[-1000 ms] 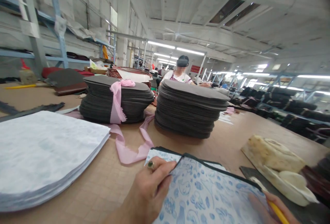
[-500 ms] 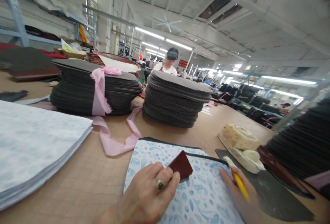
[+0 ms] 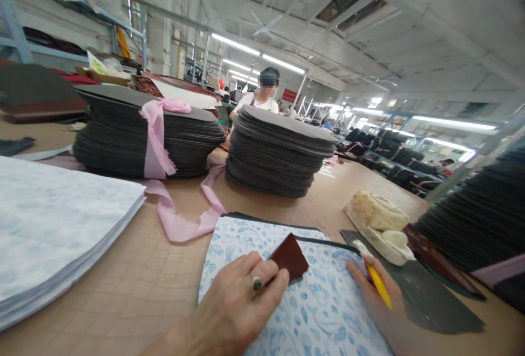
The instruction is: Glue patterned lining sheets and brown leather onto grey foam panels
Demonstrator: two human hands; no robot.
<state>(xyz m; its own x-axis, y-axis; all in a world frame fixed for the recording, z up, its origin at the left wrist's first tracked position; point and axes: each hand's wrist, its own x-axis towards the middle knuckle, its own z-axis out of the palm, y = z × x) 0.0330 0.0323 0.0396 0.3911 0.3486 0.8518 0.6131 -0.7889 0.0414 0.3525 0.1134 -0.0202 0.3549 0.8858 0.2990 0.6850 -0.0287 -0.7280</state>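
Patch [image 3: 290,259], dark red and leather-like, pinched between the left hand's [image 3: 235,296] thumb and fingers, over the blue-patterned sheet [image 3: 320,312]! Right hand [image 3: 371,302] grips a yellow-handled brush [image 3: 379,287], thumb by the sheet's edge. Danger here: if those bristles are wet, a careless tilt could smear the print; a slack pinch could skew the patch. Off right, a crusted cream container [image 3: 379,211], contents impossible to tell; back left, a cardboard box [image 3: 110,79] holds a green-and-white packet [image 3: 97,65].
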